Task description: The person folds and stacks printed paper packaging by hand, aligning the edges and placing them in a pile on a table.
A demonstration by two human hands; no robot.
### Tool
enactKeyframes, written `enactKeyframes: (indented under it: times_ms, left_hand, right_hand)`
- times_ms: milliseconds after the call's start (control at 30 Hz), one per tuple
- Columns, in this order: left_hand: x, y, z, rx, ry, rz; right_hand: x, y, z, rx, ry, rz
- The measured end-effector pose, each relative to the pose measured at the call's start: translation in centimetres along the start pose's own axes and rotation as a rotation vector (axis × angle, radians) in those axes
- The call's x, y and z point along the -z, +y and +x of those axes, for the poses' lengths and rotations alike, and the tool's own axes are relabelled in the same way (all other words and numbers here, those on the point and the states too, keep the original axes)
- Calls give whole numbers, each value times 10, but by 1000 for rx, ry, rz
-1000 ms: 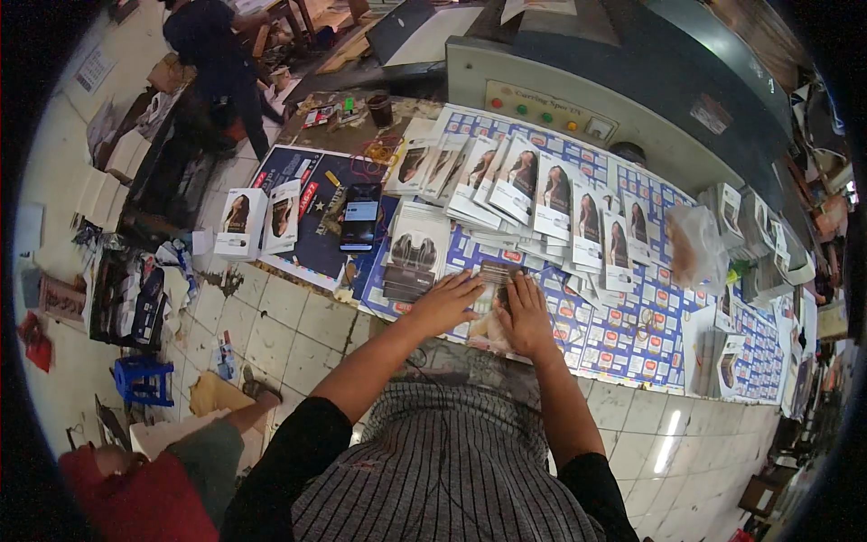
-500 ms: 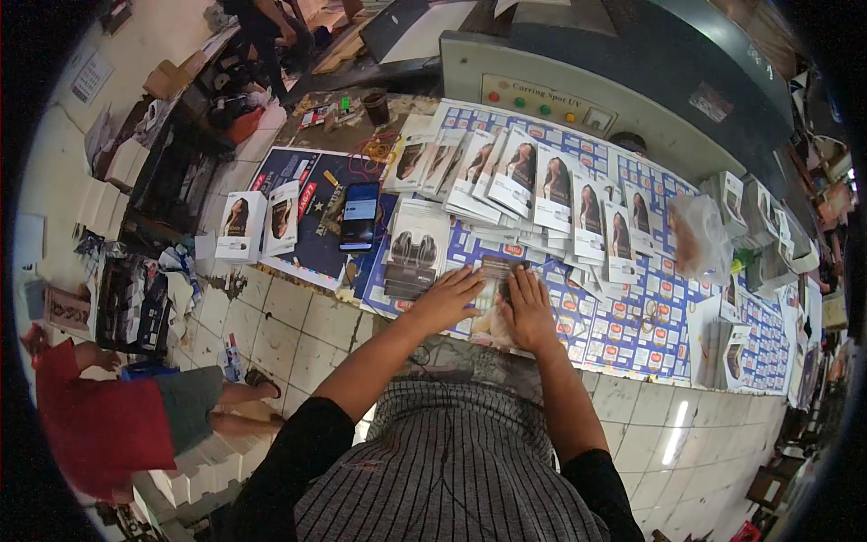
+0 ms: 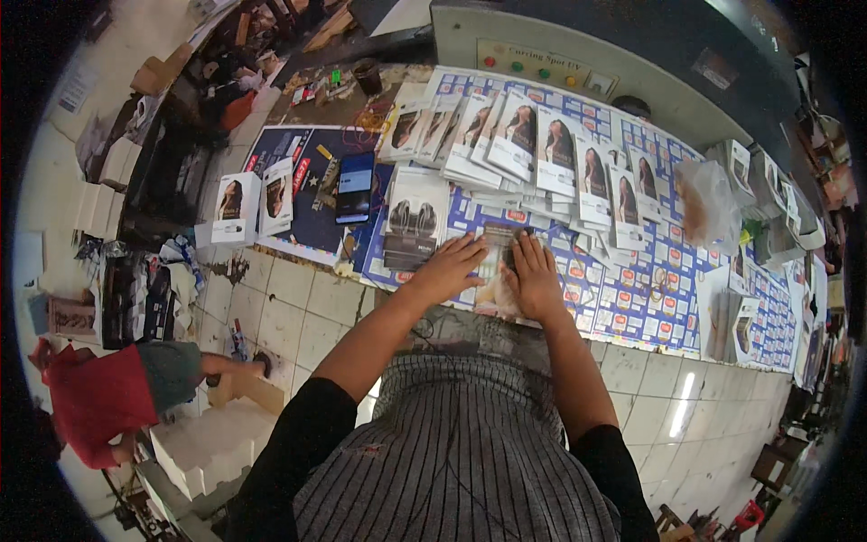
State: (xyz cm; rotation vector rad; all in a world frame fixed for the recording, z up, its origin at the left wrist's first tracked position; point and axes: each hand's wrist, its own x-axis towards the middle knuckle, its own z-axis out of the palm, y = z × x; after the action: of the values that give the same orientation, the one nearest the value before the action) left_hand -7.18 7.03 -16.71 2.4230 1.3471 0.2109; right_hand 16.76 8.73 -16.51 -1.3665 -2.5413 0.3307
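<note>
My left hand (image 3: 452,269) and my right hand (image 3: 535,282) lie palms down at the table's near edge, fingers stretched out. Between and partly under them is a dark and pale printed piece (image 3: 494,269), its kind hard to make out. Close by my left hand stands a stack of printed cards with a headphone picture (image 3: 415,217). Beyond both hands, white printed flat cartons (image 3: 519,144) with a long dark hair picture lie fanned in overlapping piles. A phone (image 3: 356,188) with its screen lit rests farther left, near two white boxes (image 3: 237,210).
Blue printed sheets (image 3: 632,321) cover the table. A clear plastic bag (image 3: 709,208) and stacks of cartons (image 3: 745,325) stand at the right. At the back are a cup (image 3: 368,79) and a grey machine (image 3: 533,59). A person in red (image 3: 104,397) bends beside pale stacks at lower left.
The view has shifted slightly, with the table higher in the picture. Both my hands stay flat on the printed piece. The person in red has moved, and more of the pale stacks shows.
</note>
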Motion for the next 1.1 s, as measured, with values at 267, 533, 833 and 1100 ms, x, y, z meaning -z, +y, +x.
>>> enactKeyframes:
  times_ms: [267, 533, 833, 1100]
  left_hand:
    - [4, -2, -4, -49, 35, 0]
    - [7, -1, -5, -55, -16, -25]
    - [9, 2, -3, -37, -57, -5]
    - [7, -1, -5, -16, -28, -11]
  right_hand:
    - [-3, 0, 0, -7, 42, 8]
    - [-3, -1, -1, -9, 35, -26]
    - [-2, -1, -1, -14, 23, -41]
    - [-2, -2, 3, -11, 21, -15]
